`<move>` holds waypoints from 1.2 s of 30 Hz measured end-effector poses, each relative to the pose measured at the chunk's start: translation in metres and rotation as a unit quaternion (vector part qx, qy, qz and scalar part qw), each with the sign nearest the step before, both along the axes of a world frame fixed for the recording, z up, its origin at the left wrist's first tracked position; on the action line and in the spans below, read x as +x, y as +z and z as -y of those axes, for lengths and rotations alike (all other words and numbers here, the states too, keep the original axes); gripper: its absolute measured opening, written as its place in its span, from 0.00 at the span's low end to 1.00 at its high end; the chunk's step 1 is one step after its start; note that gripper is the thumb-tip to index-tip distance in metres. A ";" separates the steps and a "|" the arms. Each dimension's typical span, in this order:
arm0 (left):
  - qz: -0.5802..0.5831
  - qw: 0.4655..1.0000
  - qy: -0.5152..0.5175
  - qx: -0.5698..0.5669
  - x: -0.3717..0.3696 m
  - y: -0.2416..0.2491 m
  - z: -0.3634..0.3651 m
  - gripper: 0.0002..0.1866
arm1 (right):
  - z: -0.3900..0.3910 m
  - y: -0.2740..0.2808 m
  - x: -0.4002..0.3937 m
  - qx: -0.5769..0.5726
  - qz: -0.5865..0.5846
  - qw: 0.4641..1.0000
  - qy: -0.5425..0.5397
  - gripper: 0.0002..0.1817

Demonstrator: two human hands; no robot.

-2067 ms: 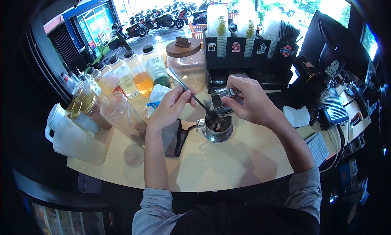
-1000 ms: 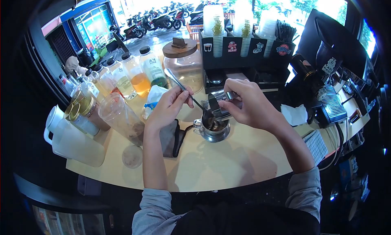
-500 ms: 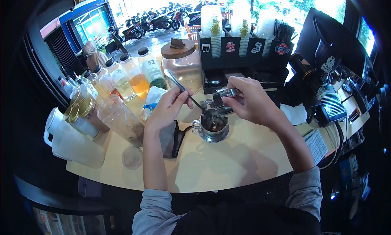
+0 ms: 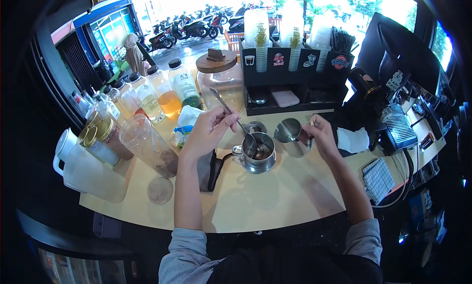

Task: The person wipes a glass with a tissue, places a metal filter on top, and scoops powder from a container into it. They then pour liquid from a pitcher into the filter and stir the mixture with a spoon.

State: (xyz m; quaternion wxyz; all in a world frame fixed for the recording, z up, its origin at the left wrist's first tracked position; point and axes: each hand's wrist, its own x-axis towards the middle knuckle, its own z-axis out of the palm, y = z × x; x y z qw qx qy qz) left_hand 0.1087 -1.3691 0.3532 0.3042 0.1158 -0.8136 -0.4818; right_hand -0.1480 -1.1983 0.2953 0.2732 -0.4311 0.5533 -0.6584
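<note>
My left hand point(image 4: 212, 130) pinches a long metal spoon point(image 4: 222, 101), tilted with its bowl down inside a metal cup point(image 4: 265, 164). Dark contents show in the cup, which has a side handle facing left. To the right of it, my right hand point(image 4: 320, 132) grips a small stainless steel milk pitcher point(image 4: 294, 142) by its handle, the mouth tipped toward me and apart from the cup. Just behind the cup lies a round metal piece point(image 4: 255, 126), partly covered by the cup's rim.
A clear plastic tub point(image 4: 147, 144), a white jug point(image 4: 93, 173) and several bottles point(image 4: 168, 98) crowd the left. Behind stand a wooden-lidded glass jar point(image 4: 220, 82) and a black cup holder point(image 4: 295, 73). A coffee grinder point(image 4: 366, 82) and checked cloth point(image 4: 377, 178) are right.
My right hand has moved the pitcher right and away from above the cup, turning it more upright. The spoon stays in the cup, now held steeper. A person outside has stood up.
</note>
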 end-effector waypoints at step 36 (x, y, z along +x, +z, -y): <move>-0.034 0.970 0.164 -0.177 0.004 -0.050 -0.041 0.11 | -0.013 0.065 0.080 -0.107 -0.373 0.919 0.076 0.07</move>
